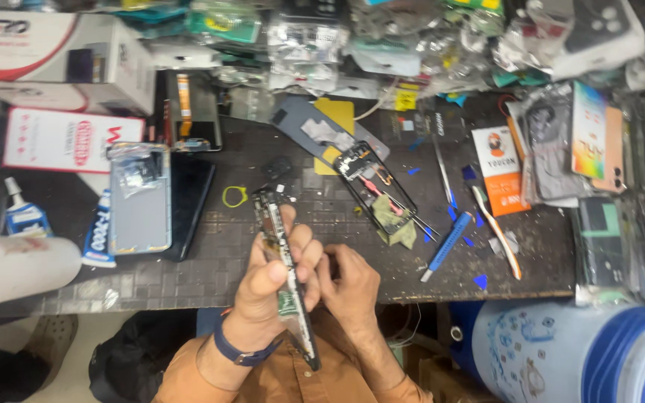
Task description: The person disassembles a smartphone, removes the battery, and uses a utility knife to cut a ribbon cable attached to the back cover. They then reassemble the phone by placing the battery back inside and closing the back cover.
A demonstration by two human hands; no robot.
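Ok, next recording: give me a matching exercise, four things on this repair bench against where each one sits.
Things:
1. opened phone frame seen edge-on
2. small yellow ring
3. blue-handled tool
4. grey phone back panel

Places:
A. on the mat, right of the hands
B. held in the left hand, right hand touching it
C. far left, beside a glue tube
D. on the mat just above the hands

Pairs: 1-B, 2-D, 3-A, 4-C

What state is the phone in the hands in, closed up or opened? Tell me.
Opened. The phone, held on edge by the left hand with the right hand beside it, shows bare circuit parts, no back cover.
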